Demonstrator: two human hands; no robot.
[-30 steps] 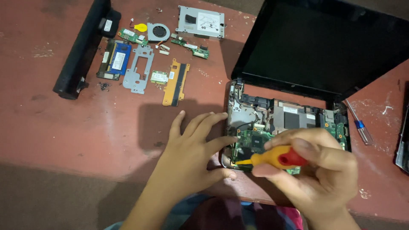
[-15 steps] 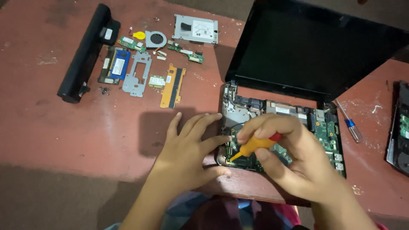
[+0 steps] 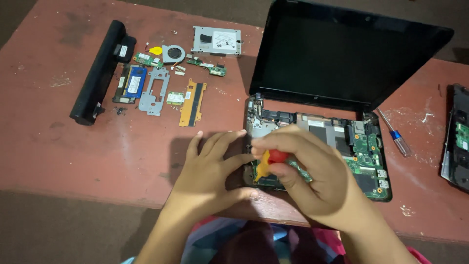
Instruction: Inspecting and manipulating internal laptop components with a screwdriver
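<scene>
A small opened laptop (image 3: 351,142) lies on the red table, its black screen (image 3: 347,54) raised and its green circuit board (image 3: 366,151) bare. My right hand (image 3: 312,176) grips a screwdriver (image 3: 269,161) with a yellow and red handle, tip down over the front left part of the board. My left hand (image 3: 210,171) rests flat on the table with its fingers against the laptop's left edge.
Removed parts lie at the back left: a long black battery (image 3: 100,71), a memory module (image 3: 133,83), a grey bracket (image 3: 155,90), a small fan (image 3: 173,53), a silver drive caddy (image 3: 216,40), an orange strip (image 3: 192,102). A blue-handled screwdriver (image 3: 394,134) and another opened device (image 3: 457,137) lie right.
My right hand has shifted left with the screwdriver and turned it more upright over the board's left part. The view has drifted, and my left hand stays at the laptop's edge.
</scene>
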